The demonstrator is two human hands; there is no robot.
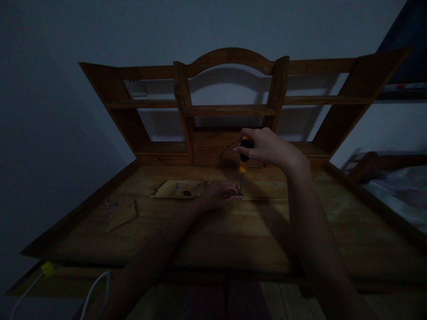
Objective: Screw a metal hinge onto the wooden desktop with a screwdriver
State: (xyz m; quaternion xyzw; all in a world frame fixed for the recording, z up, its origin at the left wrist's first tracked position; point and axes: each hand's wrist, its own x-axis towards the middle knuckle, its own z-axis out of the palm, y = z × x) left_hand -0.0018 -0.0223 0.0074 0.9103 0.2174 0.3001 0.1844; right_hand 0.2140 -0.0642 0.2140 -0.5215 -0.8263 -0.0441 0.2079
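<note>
My right hand [267,149] is wrapped round the black and yellow handle of a screwdriver [244,161], held upright with its tip down on a pale wooden board [176,188] lying on the desk [233,231]. My left hand [218,195] rests on the board right beside the tip, its fingers pinched on a small metal piece that is too small to name. The light is dim.
A wooden hutch with shelves [230,109] stands at the back of the desk. A small wooden triangle [122,214] and a bit of metal lie at the left. White cables [95,289] hang at the front left edge. A bed [396,191] is at the right.
</note>
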